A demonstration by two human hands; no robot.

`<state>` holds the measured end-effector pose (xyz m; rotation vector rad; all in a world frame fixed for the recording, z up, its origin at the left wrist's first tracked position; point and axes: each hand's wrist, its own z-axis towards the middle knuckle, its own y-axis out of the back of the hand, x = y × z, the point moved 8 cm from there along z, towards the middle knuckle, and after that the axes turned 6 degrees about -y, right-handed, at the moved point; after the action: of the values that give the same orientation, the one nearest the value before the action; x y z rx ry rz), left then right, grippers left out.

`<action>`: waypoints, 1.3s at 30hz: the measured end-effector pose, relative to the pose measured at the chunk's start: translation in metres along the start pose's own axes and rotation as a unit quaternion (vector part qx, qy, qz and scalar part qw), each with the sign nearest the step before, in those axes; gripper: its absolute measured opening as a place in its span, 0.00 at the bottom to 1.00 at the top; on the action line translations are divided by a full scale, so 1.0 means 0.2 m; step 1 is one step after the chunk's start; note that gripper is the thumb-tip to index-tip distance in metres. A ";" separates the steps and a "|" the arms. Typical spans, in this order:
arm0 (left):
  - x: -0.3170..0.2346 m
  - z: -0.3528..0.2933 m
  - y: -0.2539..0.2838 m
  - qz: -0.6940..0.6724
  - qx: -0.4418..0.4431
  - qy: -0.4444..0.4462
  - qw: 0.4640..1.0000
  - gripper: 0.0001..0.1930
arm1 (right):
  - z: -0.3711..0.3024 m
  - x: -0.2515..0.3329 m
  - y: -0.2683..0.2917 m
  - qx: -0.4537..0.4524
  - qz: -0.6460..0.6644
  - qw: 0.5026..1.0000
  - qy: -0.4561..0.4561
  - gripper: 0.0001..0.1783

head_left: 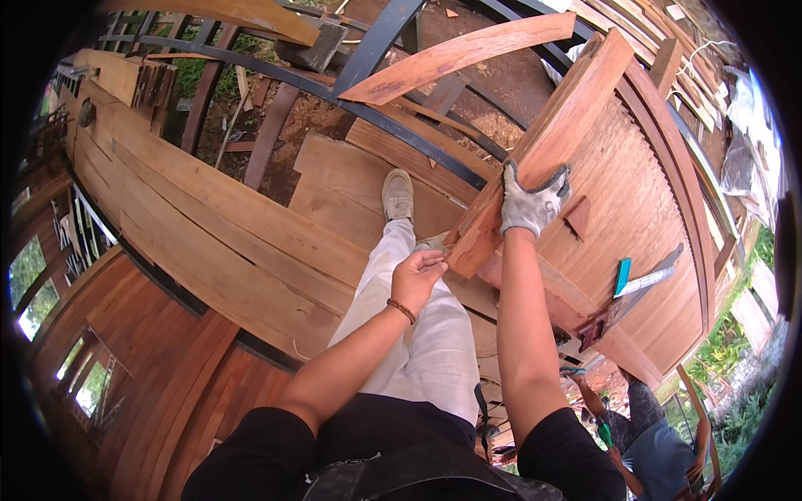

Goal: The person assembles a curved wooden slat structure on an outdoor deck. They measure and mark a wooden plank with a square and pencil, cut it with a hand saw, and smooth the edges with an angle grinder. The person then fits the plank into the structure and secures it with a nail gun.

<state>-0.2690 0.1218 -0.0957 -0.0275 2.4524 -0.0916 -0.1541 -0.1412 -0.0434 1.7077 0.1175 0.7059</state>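
A thick reddish-brown wooden beam (576, 113) lies slanted at the right of my legs, along the edge of a wide wooden panel (618, 209). My right hand (535, 200), in a grey-white work glove, spans the beam, thumb on one side and fingers on the other. Bare and wearing a brown bracelet (402, 311), my left hand (420, 278) is closed in a pinch by the beam's near end. Whatever its fingertips hold, if anything, is too small to make out. A small triangular wood offcut (578, 218) lies on the panel beside the glove.
A try square with a teal handle (622, 276) rests on the panel. A curved wooden piece (459, 60) lies across a dark metal frame (368, 54) ahead. Long planks (209, 213) stretch along the left. Another person (660, 447) is at the lower right.
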 end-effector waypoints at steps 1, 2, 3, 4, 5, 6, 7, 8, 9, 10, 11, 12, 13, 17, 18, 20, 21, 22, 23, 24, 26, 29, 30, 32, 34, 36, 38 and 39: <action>0.01 0.00 0.00 -0.036 -0.015 -0.002 0.999 0.12 | 0.00 0.00 0.00 -0.002 -0.004 1.000 -0.003 0.61; 0.01 0.01 0.00 -0.026 -0.006 -0.003 1.000 0.12 | 0.00 0.01 -0.01 -0.005 -0.006 1.000 -0.005 0.61; 0.01 0.02 -0.01 -0.016 0.004 -0.003 1.000 0.13 | 0.01 0.01 -0.01 -0.009 -0.008 1.000 -0.006 0.61; 0.02 0.04 -0.01 -0.006 0.013 -0.004 1.000 0.13 | 0.01 0.02 -0.01 -0.011 -0.005 1.000 -0.004 0.61; 0.01 0.03 -0.01 0.008 0.013 -0.002 1.000 0.13 | 0.01 0.02 -0.02 -0.013 -0.005 1.000 -0.003 0.61; 0.00 0.03 -0.01 0.022 0.014 -0.001 1.000 0.13 | 0.01 0.01 -0.02 -0.014 -0.005 1.000 -0.003 0.61; -0.01 0.03 -0.01 0.036 0.015 0.000 0.999 0.13 | 0.01 0.01 -0.02 -0.013 0.001 1.000 -0.005 0.61; -0.04 0.03 -0.02 0.058 0.018 -0.007 0.998 0.12 | 0.02 0.01 -0.01 -0.016 0.007 1.000 -0.006 0.61; -0.07 0.02 -0.02 0.079 0.021 -0.014 0.997 0.12 | 0.03 0.01 0.00 -0.019 0.013 1.000 -0.007 0.60; -0.10 0.02 -0.02 0.100 0.025 -0.022 0.994 0.12 | 0.02 0.00 -0.01 -0.018 0.013 1.000 -0.004 0.60; -0.10 0.03 -0.02 0.109 0.022 -0.025 0.994 0.12 | 0.02 0.01 -0.02 -0.020 0.015 1.000 0.002 0.60; -0.10 0.03 -0.01 0.118 0.023 -0.028 0.992 0.11 | 0.02 0.01 -0.01 -0.024 0.015 1.000 0.006 0.60; -0.10 0.03 -0.01 0.128 0.024 -0.031 0.991 0.11 | 0.02 0.01 -0.01 -0.027 0.015 1.000 0.000 0.60; -0.08 0.03 0.00 0.093 0.021 -0.026 0.995 0.12 | 0.01 0.03 0.01 -0.012 0.035 0.999 -0.008 0.58; -0.07 0.04 0.00 0.092 0.022 -0.025 0.995 0.12 | 0.01 0.02 0.01 -0.014 0.036 0.999 -0.004 0.58; -0.06 0.04 0.00 0.093 0.022 -0.020 0.995 0.12 | 0.02 0.00 -0.01 -0.019 0.037 0.999 0.004 0.58; -0.05 0.04 0.00 0.088 0.022 -0.019 0.996 0.12 | 0.02 0.00 -0.01 -0.023 0.036 0.999 0.009 0.58; -0.04 0.04 0.00 0.086 0.023 -0.018 0.996 0.12 | 0.02 -0.01 -0.01 -0.027 0.034 0.999 0.014 0.58; -0.03 0.04 0.00 0.084 0.022 -0.017 0.996 0.12 | 0.02 -0.01 -0.01 -0.025 0.037 0.999 0.012 0.58; -0.02 0.04 0.01 0.083 0.021 -0.016 0.996 0.12 | 0.02 -0.01 -0.02 -0.024 0.039 0.999 0.010 0.58; -0.01 0.05 0.01 0.076 0.021 -0.017 0.997 0.12 | 0.02 -0.01 -0.02 -0.022 0.040 0.999 0.008 0.58; -0.01 0.05 0.01 0.075 0.020 -0.017 0.997 0.11 | 0.02 0.00 -0.02 -0.024 0.036 0.999 0.011 0.58; -0.01 0.05 0.01 0.077 0.020 -0.018 0.997 0.11 | 0.02 0.00 -0.02 -0.025 0.033 0.999 0.013 0.58; -0.01 0.05 0.01 0.074 0.020 -0.025 0.997 0.11 | 0.02 0.00 -0.02 -0.023 0.031 0.999 0.011 0.58; -0.01 0.05 0.01 0.074 0.020 -0.025 0.997 0.11 | 0.02 0.00 -0.02 -0.015 0.034 0.999 0.003 0.58; -0.02 0.05 0.01 0.075 0.022 -0.023 0.997 0.11 | 0.01 0.00 -0.02 -0.017 0.042 0.999 0.007 0.58; -0.02 0.05 0.02 0.076 0.025 -0.021 0.997 0.11 | 0.01 0.00 -0.02 -0.012 0.045 0.999 0.003 0.58; -0.03 0.05 0.01 0.078 0.027 -0.019 0.996 0.11 | 0.01 0.00 -0.02 -0.006 0.043 0.999 -0.003 0.58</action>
<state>-0.2582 0.1244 -0.1011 0.1843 2.4037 -0.0865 -0.1511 -0.1416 -0.0479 1.7108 0.0347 0.7643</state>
